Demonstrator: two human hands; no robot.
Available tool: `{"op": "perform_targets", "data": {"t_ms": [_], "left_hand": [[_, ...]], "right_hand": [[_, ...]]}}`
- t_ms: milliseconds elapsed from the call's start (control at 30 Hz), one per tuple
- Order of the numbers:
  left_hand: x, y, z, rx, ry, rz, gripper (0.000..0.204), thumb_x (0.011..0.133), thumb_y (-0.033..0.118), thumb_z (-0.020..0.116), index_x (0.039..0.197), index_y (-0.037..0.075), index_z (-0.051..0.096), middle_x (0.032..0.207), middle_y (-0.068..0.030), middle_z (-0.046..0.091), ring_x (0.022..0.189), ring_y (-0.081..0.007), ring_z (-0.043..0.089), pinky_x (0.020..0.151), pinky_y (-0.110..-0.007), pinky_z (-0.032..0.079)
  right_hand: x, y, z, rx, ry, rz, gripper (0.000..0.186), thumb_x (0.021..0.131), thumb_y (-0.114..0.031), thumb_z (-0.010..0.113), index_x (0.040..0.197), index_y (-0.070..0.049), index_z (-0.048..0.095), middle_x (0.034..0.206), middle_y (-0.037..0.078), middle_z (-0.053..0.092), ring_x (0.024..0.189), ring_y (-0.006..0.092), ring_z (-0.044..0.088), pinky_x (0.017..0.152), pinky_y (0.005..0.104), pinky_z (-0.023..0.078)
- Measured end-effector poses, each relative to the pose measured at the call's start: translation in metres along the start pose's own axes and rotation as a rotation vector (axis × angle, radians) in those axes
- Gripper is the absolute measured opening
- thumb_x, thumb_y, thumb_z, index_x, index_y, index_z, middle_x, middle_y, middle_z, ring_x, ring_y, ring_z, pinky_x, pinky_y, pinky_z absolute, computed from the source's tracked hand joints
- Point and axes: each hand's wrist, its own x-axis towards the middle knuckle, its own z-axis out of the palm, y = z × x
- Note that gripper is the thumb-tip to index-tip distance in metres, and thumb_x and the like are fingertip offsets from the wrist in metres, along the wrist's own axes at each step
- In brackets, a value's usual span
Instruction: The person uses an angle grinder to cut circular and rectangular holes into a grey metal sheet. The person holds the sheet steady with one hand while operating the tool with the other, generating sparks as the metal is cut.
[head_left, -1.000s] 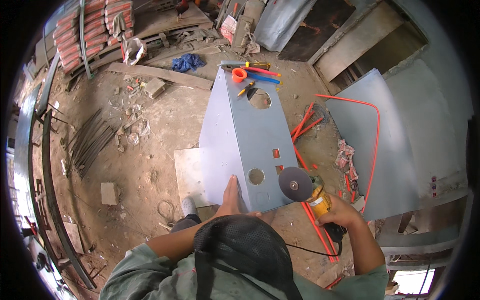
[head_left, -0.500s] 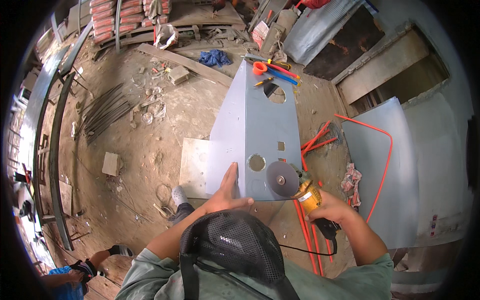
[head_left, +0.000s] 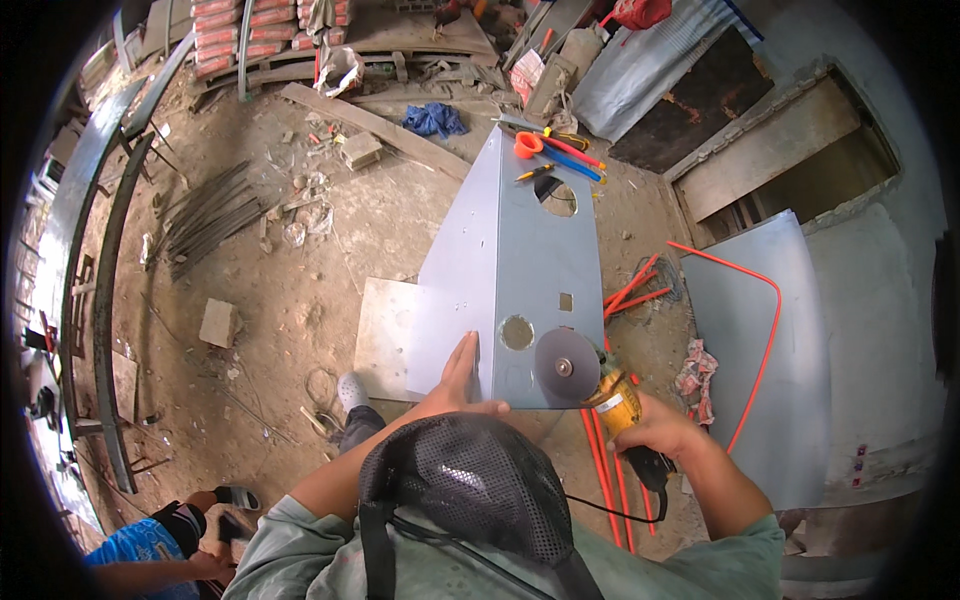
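Observation:
A long grey sheet-metal box (head_left: 545,255) with round and square cutouts stretches away in front of me. My left hand (head_left: 460,385) lies on its near end, fingers extended along the left face and thumb out across the near edge. In my right hand (head_left: 655,425) is a yellow angle grinder (head_left: 618,402), gripped around its body. Its large dark disc (head_left: 568,372) is over the near right part of the box, beside a round cutout (head_left: 517,333). The disc hides part of the surface; whether it touches the metal I cannot tell.
Pliers, markers and an orange ring (head_left: 527,145) sit on the box's far end. Orange tubes (head_left: 600,470) lie to the right, near a leaning grey sheet (head_left: 755,340). A concrete block (head_left: 219,323) and metal rods (head_left: 205,225) are left. Another person (head_left: 150,545) is at lower left.
The view has shifted slightly. The person at lower left has come further into view, with a forearm reaching forward. My hands and the grinder keep nearly the same place on the box.

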Motion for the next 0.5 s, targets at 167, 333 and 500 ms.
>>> {"op": "perform_targets", "data": {"t_ms": [167,333,500], "left_hand": [[0.004,-0.005,0.001,-0.021,0.022,0.040,0.134,0.095,0.034,0.091,0.178,-0.002,-0.009,0.186,-0.0285,-0.002,0.174,-0.0414,0.002,0.142,-0.050,0.012],[0.004,-0.012,0.002,-0.026,0.036,0.083,0.136,0.093,0.034,0.093,0.178,-0.002,-0.008,0.186,-0.0291,0.000,0.174,-0.0415,0.003,0.142,-0.049,0.012],[0.006,-0.017,0.007,-0.060,0.062,0.095,0.136,0.092,0.035,0.094,0.178,-0.001,-0.006,0.186,-0.0292,0.000,0.174,-0.0413,0.003,0.142,-0.050,0.012]], "right_hand": [[0.002,-0.004,0.000,-0.083,0.000,0.003,0.065,0.080,0.002,0.088,0.137,-0.003,0.057,0.097,0.007,0.071,0.080,0.0197,0.076,0.073,0.0369,0.063],[0.000,-0.013,0.003,-0.049,-0.002,0.059,0.072,0.079,0.004,0.088,0.143,-0.003,0.055,0.098,0.007,0.070,0.080,0.0189,0.075,0.074,0.0374,0.063],[0.001,-0.017,0.004,-0.048,-0.012,0.073,0.075,0.078,0.004,0.089,0.145,-0.004,0.056,0.100,0.004,0.068,0.085,0.0168,0.072,0.077,0.0365,0.062]]}}
